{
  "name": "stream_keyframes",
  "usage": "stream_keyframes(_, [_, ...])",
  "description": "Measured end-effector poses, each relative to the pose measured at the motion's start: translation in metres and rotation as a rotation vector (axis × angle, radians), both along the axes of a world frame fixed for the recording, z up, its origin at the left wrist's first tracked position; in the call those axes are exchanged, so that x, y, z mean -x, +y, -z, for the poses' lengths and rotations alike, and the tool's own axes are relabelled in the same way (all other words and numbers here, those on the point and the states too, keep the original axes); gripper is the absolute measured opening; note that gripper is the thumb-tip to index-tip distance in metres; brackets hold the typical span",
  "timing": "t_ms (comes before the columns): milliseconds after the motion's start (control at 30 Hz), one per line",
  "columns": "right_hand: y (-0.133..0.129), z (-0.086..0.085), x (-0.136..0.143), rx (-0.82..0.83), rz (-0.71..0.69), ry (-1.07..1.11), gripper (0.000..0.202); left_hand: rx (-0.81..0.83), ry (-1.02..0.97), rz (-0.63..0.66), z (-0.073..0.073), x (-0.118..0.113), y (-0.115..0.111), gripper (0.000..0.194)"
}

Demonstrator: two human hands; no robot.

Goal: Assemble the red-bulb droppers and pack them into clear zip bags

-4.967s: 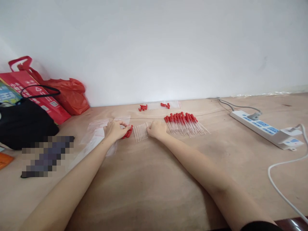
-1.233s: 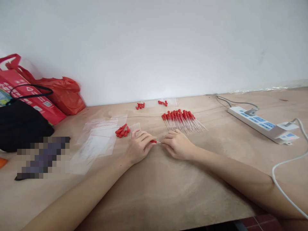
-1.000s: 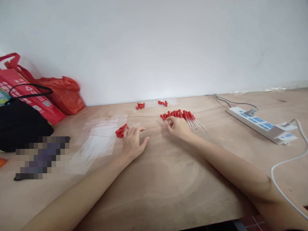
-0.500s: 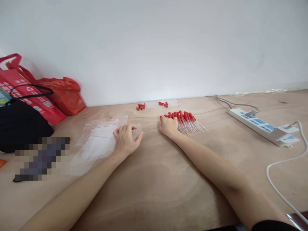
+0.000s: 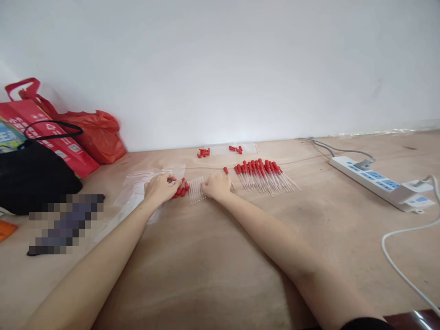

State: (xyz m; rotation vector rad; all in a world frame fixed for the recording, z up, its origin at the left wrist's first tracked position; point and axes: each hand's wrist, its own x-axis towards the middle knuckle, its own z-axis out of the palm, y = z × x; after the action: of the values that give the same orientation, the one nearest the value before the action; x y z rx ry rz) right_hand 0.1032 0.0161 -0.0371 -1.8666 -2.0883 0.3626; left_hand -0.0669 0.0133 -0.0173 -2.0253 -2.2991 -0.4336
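Since the frame just before, the right hand has moved from the red-capped row back to the loose clear tubes, and the left hand has shifted off those tubes towards the loose red caps. A single capped tube now shows beyond the right hand, apart from the row.

Nearest, both forearms reach across the wooden surface. The clear tubes lie side by side between the hands, with the loose caps just beside them on the left. To pick up well, lift one tube from the outer edge with a light pinch so that its neighbours do not roll, and take a cap by its sides, leaving its mouth free. Squaring cap and tube before pressing should spare the thin tube any sideways strain.

The left fingers are narrow, their tips at the caps; whether one is gripped, I cannot tell. The right fingers are drawn in closely at the edge of the clear tubes, and a hold on one cannot be made out.

A little farther, capped tubes fan out in a row. Beyond, by the wall, lie two more clusters of red caps.
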Motion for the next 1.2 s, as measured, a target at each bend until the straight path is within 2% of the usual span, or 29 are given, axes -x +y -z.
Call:
stream_keyframes(133, [0.001,-0.001,0.005,0.028,0.007,-0.020,0.029,0.080,-0.048,-0.030,0.005,0.004,0.005,0.030])
stream_keyframes(300, [0.001,0.002,0.009,0.019,0.018,-0.025,0.027,0.120,-0.125,-0.132,0.013,0.008,0.015,0.027])
stream_keyframes(400, [0.001,0.005,0.011,0.002,-0.007,-0.054,0.026,0.081,-0.127,-0.091,0.015,0.005,0.015,0.031])
stream_keyframes(500, [-0.001,0.008,0.012,-0.004,-0.021,-0.070,0.025,0.064,-0.106,-0.043,0.014,0.000,0.011,0.024])
stream_keyframes(567, [-0.004,0.008,0.011,-0.007,-0.015,-0.073,0.026,0.030,-0.098,-0.062,0.013,-0.001,0.010,0.022])
stream_keyframes(700, [-0.012,0.008,-0.004,-0.133,-0.032,-0.060,0.026,-0.170,-0.131,-0.085,0.010,-0.001,0.010,0.021])
stream_keyframes(767, [-0.018,0.012,-0.022,-0.243,-0.119,-0.028,0.025,-0.278,-0.218,0.025,0.008,-0.006,0.006,0.021])
stream_keyframes(833, [-0.026,0.019,-0.048,-0.328,-0.236,0.026,0.024,-0.328,-0.325,0.240,0.007,-0.019,-0.003,0.020])
stream_keyframes(933, [-0.040,0.033,-0.095,-0.442,-0.324,0.142,0.021,-0.249,-0.340,0.603,0.009,-0.048,-0.025,0.017])
stream_keyframes(1000, [-0.050,0.040,-0.125,-0.514,-0.368,0.173,0.023,-0.183,-0.244,0.756,0.013,-0.066,-0.040,0.014])
stream_keyframes(1100, [-0.061,0.043,-0.153,-0.557,-0.383,0.155,0.024,-0.107,-0.151,0.831,0.021,-0.082,-0.058,0.011])
stream_keyframes(1200, [-0.064,0.040,-0.158,-0.557,-0.375,0.133,0.021,-0.075,-0.144,0.805,0.027,-0.086,-0.064,0.012])
